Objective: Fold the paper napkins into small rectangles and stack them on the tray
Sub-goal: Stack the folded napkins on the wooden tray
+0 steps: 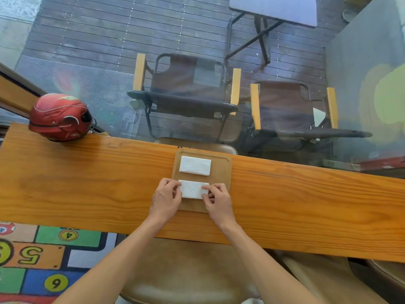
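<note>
A wooden tray [223, 172] lies on the long wooden counter [87, 189], straight ahead of me. On its far half rests a white napkin folded into a small rectangle [195, 165]. A second folded white napkin [192, 189] lies over the tray's near half. My left hand [166, 199] pinches its left end and my right hand [218, 200] pinches its right end. Fingertips cover both short edges of this napkin.
A red helmet [59, 117] sits at the counter's far left corner. Behind the counter is a glass pane with two folding chairs [186, 93] and a small table [274, 9] outside. A tan stool seat [186, 270] and a numbered play mat [43, 260] lie below me.
</note>
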